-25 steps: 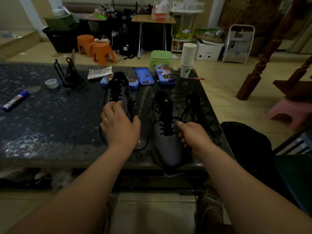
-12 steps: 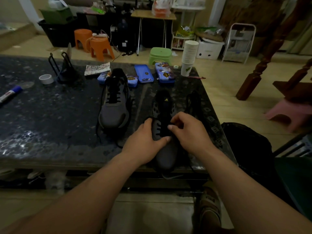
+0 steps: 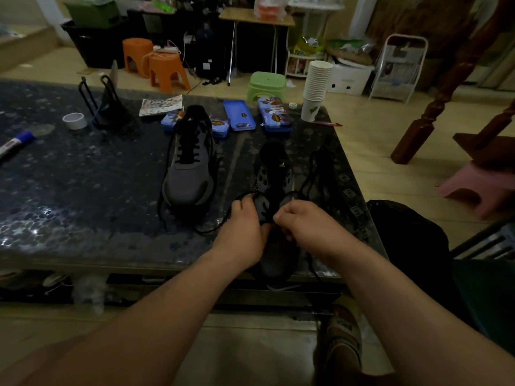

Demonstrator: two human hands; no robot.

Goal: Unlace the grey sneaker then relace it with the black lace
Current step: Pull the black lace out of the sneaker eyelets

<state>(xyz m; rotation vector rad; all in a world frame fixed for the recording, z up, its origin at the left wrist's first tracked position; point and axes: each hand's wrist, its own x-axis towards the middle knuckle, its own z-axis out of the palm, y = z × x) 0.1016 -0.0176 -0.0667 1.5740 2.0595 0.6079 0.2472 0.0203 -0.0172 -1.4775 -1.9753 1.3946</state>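
Both left hand [image 3: 242, 232] and right hand [image 3: 304, 226] pinch black lace [image 3: 245, 194] on Adidas-marked grey sneaker [image 3: 278, 260].

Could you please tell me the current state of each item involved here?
Near sneaker: upper eyelets unlaced
Black lace: partly pulled out, trailing loose
Far sneaker: laced, upright
Left hand: grips the lace
Right hand: pinches the lace
Paper cups: stacked upright

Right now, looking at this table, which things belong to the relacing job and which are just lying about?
In the job: grey sneaker at the near edge; black lace; left hand and right hand, both gripping the lace.
Lying about: second sneaker, tape roll, marker, blue tins, paper cups.
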